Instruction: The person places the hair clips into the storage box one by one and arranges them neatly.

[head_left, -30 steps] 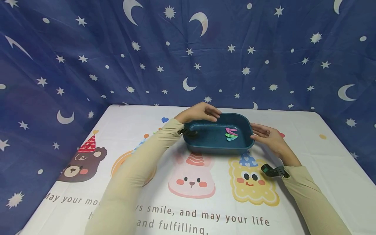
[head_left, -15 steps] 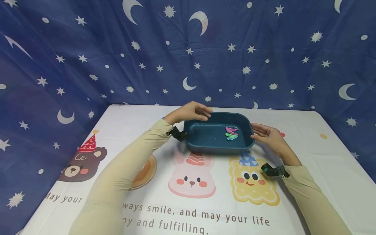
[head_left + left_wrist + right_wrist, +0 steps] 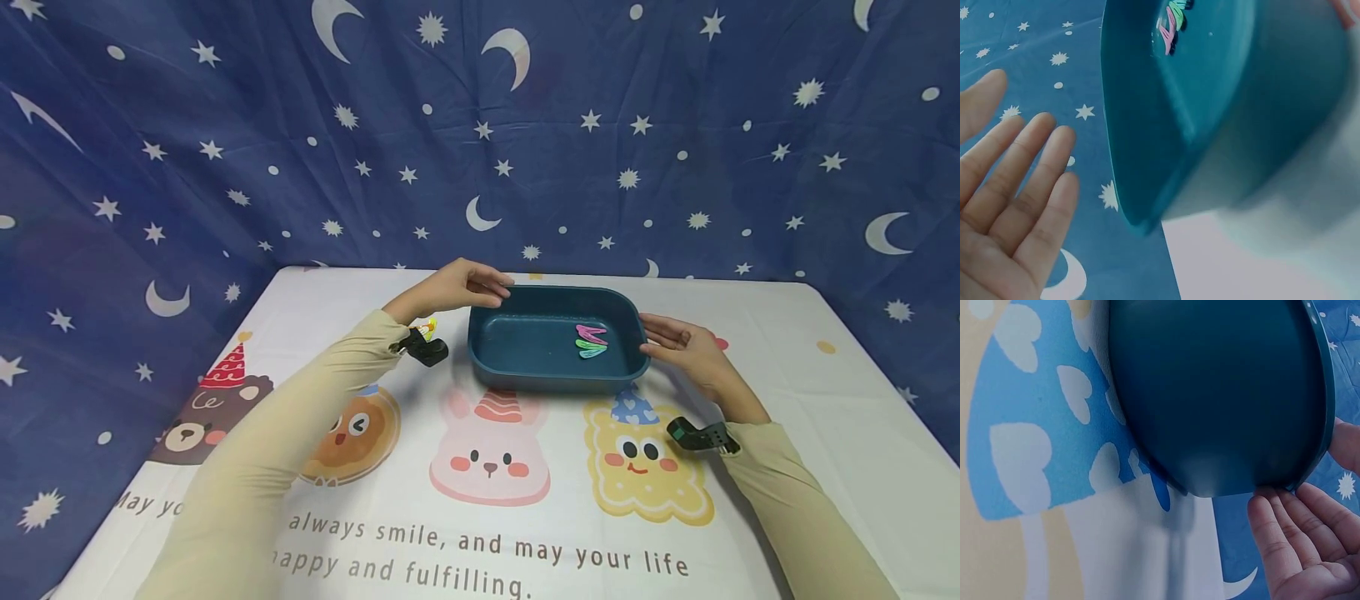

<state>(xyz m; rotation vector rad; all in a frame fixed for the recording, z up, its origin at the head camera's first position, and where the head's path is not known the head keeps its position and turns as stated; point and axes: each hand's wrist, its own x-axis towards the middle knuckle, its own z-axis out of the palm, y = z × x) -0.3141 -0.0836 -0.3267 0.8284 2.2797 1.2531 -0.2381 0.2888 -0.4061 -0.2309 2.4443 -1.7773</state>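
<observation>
A dark teal rectangular basin (image 3: 558, 381) stands on the patterned tablecloth. Pink snap hair clips (image 3: 591, 334) and green snap hair clips (image 3: 591, 348) lie inside it, toward its right end. My left hand (image 3: 459, 286) hovers by the far left corner; in the left wrist view its fingers (image 3: 1025, 181) are spread fairly straight, hold nothing and stand apart from the basin. At the basin's right end, my right hand (image 3: 686, 354) touches the outer wall with nearly straight fingertips, its thumb near the rim, as the right wrist view also shows.
Printed cartoon figures and lettering cover the white tablecloth (image 3: 491, 533). Behind the table hangs a blue curtain (image 3: 420, 192) with moons and stars. Each wrist carries a black camera, the left camera (image 3: 429, 348) beside a small yellow patch of unclear kind.
My left hand has moved left, from over the basin's far rim to its far left corner. My right hand, the basin and the clips have stayed where they were.
</observation>
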